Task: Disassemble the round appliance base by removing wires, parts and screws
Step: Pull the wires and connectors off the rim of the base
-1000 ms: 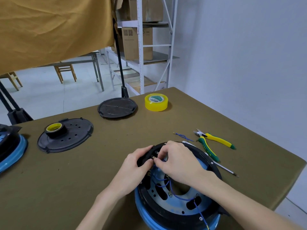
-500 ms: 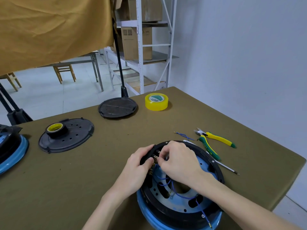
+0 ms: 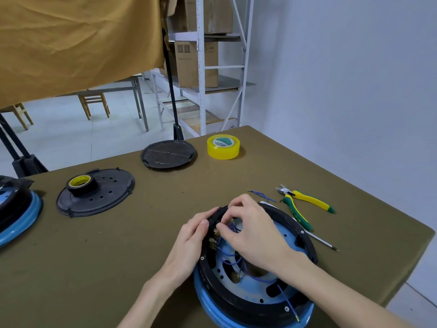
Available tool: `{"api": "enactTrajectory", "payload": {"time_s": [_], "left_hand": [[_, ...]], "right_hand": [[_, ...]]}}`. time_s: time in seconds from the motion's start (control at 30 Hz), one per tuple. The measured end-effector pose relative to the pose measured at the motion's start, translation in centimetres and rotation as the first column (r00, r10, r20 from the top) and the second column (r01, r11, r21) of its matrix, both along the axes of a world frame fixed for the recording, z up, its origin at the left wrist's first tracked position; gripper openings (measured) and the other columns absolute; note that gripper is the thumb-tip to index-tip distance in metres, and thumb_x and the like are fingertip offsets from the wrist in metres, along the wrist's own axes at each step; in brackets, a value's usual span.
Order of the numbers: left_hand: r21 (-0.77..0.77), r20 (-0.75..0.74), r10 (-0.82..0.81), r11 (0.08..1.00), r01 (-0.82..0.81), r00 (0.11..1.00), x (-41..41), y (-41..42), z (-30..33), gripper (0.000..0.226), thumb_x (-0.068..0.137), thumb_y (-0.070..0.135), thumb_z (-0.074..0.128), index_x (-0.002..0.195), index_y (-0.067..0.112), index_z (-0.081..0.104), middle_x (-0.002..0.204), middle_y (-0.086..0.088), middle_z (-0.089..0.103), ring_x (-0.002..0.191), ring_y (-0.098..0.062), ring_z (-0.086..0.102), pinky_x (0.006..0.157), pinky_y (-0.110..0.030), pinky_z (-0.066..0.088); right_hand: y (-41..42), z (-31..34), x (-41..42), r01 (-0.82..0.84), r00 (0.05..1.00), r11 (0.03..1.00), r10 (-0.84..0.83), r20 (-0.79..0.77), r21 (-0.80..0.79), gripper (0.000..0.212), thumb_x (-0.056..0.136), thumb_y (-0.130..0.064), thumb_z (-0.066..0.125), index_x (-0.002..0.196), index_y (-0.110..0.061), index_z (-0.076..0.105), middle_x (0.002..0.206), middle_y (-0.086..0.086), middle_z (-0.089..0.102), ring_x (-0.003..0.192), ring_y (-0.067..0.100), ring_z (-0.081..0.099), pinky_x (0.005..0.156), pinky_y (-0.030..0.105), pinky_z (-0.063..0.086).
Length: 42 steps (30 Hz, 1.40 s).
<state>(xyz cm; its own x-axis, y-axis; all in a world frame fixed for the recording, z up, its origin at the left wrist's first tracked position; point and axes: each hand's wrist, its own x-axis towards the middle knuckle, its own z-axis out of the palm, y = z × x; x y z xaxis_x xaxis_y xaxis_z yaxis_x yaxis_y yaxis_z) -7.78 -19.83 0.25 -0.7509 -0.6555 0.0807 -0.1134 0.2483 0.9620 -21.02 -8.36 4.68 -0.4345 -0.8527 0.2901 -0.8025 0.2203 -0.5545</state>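
Item 1, nearest us at 6 o'clock: base, blue rim, black ring, blue wires inside, lying on the olive cloth at the table's near edge. We hold its ring with our left hand, fingers curled over the edge. Our right hand reaches inside, fingertips pinched together on a wire end by the brass terminals.

Item 2, 3 o'clock of the base: screwdriver, tip pointing right; beyond it, cutters with yellow-green handles; a loose wire just beside their jaws.

Item 3, 9 o'clock, at the cloth's left edge: a second base, partly out of view.

Item 4, 10 o'clock: black cover bearing a tape roll.

Item 5, 12 o'clock, far edge: smaller black cover; yellow tape to its right.

Item 6, room beyond: white shelving with cartons, wooden chair, grey table, tiled floor, mustard drape at 11 o'clock, pale wall at 2 o'clock.
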Motion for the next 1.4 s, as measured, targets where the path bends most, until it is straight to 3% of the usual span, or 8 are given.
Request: {"api": "enactTrajectory", "payload": {"time_s": [0.17,0.4,0.63,0.93,1.4], "left_hand": [[-0.006,-0.049,-0.036,0.999,0.035,0.998,0.3,-0.1,-0.5,0.041,0.103,0.038,0.046,0.141,0.036,0.062,0.138,0.018,0.066,0.136,-0.008,0.055,0.119,-0.042,0.039],[-0.033,-0.091,-0.042,0.999,0.039,0.995,0.3,-0.3,-1.1,0.038,0.105,0.017,0.054,0.136,0.038,0.064,0.136,0.024,0.067,0.133,0.001,0.057,0.112,-0.021,0.045],[0.069,-0.048,-0.173,0.982,0.176,0.984,0.9,-1.6,-0.4,0.059,0.088,0.021,0.067,0.145,0.031,0.059,0.139,0.018,0.067,0.132,-0.001,0.059,0.105,-0.017,0.048],[0.053,-0.053,-0.152,0.986,0.155,0.987,0.7,-1.8,-1.0,0.058,0.087,0.018,0.067,0.143,0.030,0.061,0.135,0.017,0.069,0.129,-0.002,0.062,0.100,-0.016,0.051],[0.024,-0.065,-0.145,0.989,0.146,0.987,0.4,-1.7,-0.6,0.056,0.087,0.011,0.064,0.138,0.032,0.064,0.131,0.021,0.070,0.126,0.002,0.062,0.095,-0.010,0.049]], "right_hand": [[-0.3,-0.1,0.5,-0.023,0.994,0.996,0.032,-0.101,0.091,0.016,0.088,-0.044,0.068,0.084,-0.029,0.075,0.114,-0.010,0.048,0.107,0.009,0.046,0.088,0.019,0.032],[-0.4,-0.1,1.5,-0.008,0.979,0.996,0.025,-0.201,0.085,0.016,0.092,-0.035,0.062,0.083,-0.025,0.071,0.109,-0.008,0.046,0.105,0.015,0.042,0.096,0.026,0.034],[-0.2,-0.2,1.2,-0.037,0.987,0.996,0.049,-0.153,0.077,0.016,0.093,-0.032,0.063,0.084,-0.020,0.066,0.107,-0.008,0.046,0.101,0.013,0.044,0.084,0.018,0.031],[0.0,-0.5,1.0,-0.035,0.985,0.995,0.049,-0.166,0.088,0.013,0.093,-0.037,0.061,0.086,-0.026,0.060,0.107,-0.012,0.042,0.104,0.010,0.045,0.077,0.019,0.029],[0.1,-0.5,0.6,-0.015,0.991,0.996,0.027,-0.135,0.084,0.014,0.092,-0.036,0.063,0.083,-0.026,0.066,0.105,-0.011,0.046,0.103,0.010,0.044,0.077,0.019,0.031]]}}
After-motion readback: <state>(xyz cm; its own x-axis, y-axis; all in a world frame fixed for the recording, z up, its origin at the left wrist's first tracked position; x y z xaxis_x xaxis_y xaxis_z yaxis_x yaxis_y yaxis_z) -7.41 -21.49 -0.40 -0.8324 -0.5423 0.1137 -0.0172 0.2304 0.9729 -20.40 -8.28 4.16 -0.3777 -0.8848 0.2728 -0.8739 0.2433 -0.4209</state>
